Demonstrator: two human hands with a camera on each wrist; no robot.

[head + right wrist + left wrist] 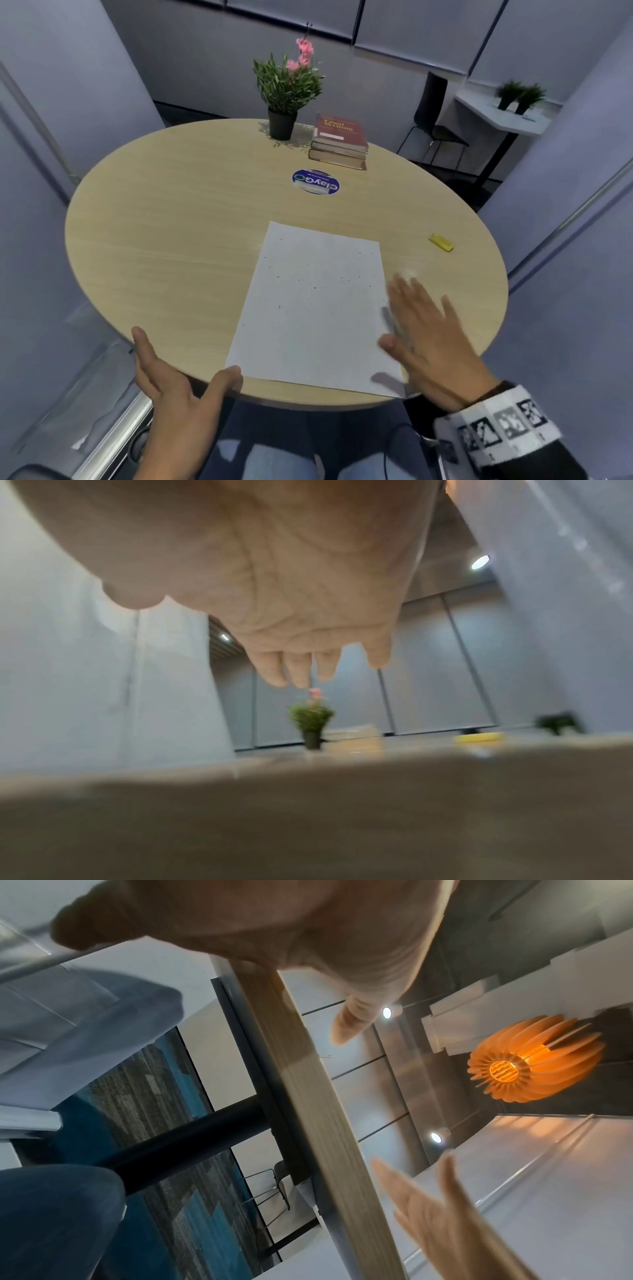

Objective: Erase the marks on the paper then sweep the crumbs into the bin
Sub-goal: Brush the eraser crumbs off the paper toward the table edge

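Paper (pixel 310 301) lies flat at the near edge of the round table (pixel 164 219), slightly skewed, its near corners reaching the rim in front of me. I see no drawn marks on it, only dark crumbs (pixel 317 284) scattered mostly over its upper half, so I judge the erasing done and the sweeping the step in hand.

Starting on the left, my left hand (pixel 178 387) sits at the table's edge, spread wide and holding nothing, thumb tip touching the paper's near left corner, fingers running along the rim. It looks placed to catch what comes off, though I see no bin in any view.

Across the sheet, my right hand (pixel 428 342) is flat and splayed, empty, over the paper's right edge. It is blurred, so I cannot say whether the palm touches the sheet or hovers just above it. Next I think it should brush leftward across the paper, gently enough not to drag the sheet, pushing the crumbs toward my left hand.

Further right the yellow eraser (pixel 441 242) lies alone, well apart from both hands.

As for writing: the round blue lid (pixel 315 184) beyond the paper reads "ClayGo", upside down to me, and the top red book (pixel 339 132) of the stack reads "Legal Writing". A potted plant (pixel 287 92) stands left of the books.
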